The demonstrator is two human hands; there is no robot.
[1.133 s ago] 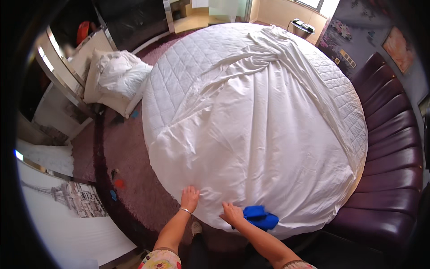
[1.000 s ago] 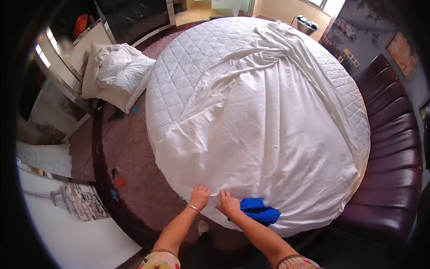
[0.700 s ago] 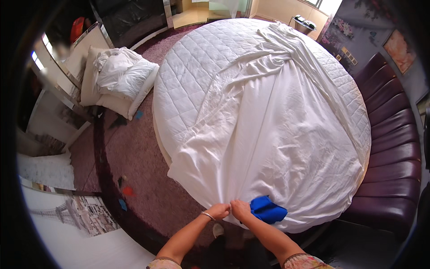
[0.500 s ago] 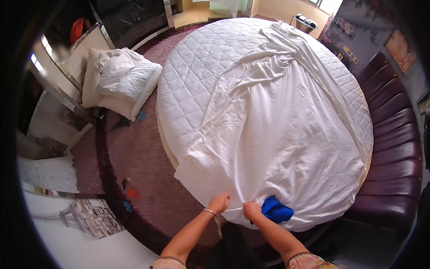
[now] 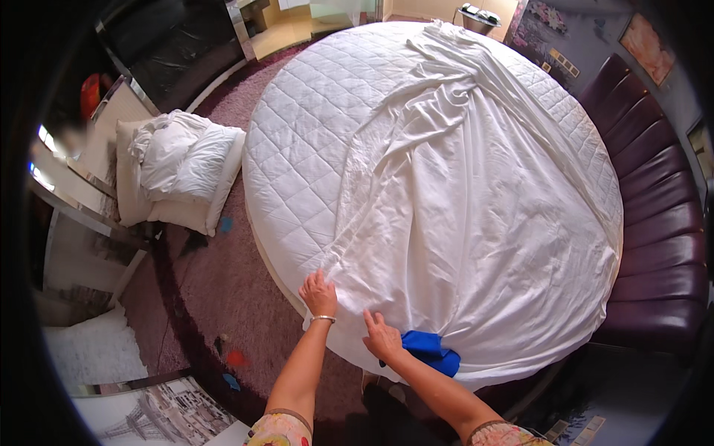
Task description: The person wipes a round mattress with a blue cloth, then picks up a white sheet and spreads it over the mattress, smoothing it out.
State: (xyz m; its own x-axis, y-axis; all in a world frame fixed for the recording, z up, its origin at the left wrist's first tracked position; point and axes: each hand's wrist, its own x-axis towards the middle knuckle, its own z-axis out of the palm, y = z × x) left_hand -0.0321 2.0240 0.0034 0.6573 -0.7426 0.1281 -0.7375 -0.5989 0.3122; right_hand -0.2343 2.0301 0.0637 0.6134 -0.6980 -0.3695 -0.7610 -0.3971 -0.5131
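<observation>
A round bed carries a white quilted mattress cover (image 5: 297,141) with a loose white sheet (image 5: 491,230) spread over its near and right parts. My left hand (image 5: 319,295) rests on the sheet near the bed's left front edge, fingers stretched out and holding nothing. To its right, my right hand (image 5: 382,339) is open over the sheet by the front edge, its fingers apart. A crumpled blue cloth (image 5: 433,354) lies on the sheet beside my right wrist, which partly hides it. Folds run from the sheet's bunched far part down toward the near edge.
Purple padded leather (image 5: 654,223) curves along the bed's right side. Pillows and bunched white bedding (image 5: 178,167) sit at the far left. Small red (image 5: 236,359) and blue (image 5: 231,381) scraps lie on the purple carpet (image 5: 216,297). A small round table (image 5: 477,18) stands beyond the bed.
Both hands have let go of the sheet's near edge and opened. They have moved left and slightly farther forward. The blue cloth now lies farther left in view.
</observation>
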